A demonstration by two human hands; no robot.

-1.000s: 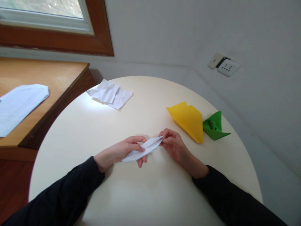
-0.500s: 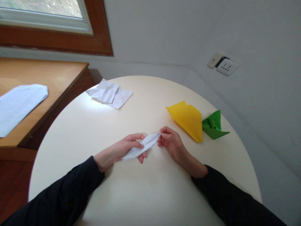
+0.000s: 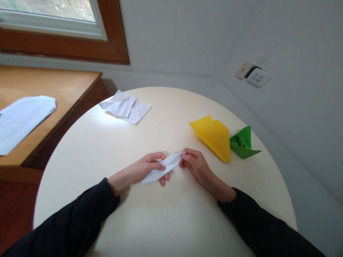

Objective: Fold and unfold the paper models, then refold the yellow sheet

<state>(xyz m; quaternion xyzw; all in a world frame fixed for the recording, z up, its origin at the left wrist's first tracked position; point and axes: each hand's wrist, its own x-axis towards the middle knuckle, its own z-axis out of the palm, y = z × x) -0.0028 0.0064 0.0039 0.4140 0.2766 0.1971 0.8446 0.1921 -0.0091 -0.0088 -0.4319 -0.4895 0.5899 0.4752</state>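
I see the folded white paper [image 3: 173,161] spanning the gap between the two hands above the tabletop [image 3: 171,217], its long axis slanting from a near-left end to a far-right tip. The left hand [image 3: 147,166] grips its body, thumb on top, other fingers beneath; the right hand [image 3: 199,166] has its fingers pinched on that tip, so it is nearer there. Beyond it lies the yellow folded shape [image 3: 214,137].

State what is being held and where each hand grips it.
A folded white paper: the left hand holds it near the middle, thumb on top, and the right hand pinches its narrow right end.
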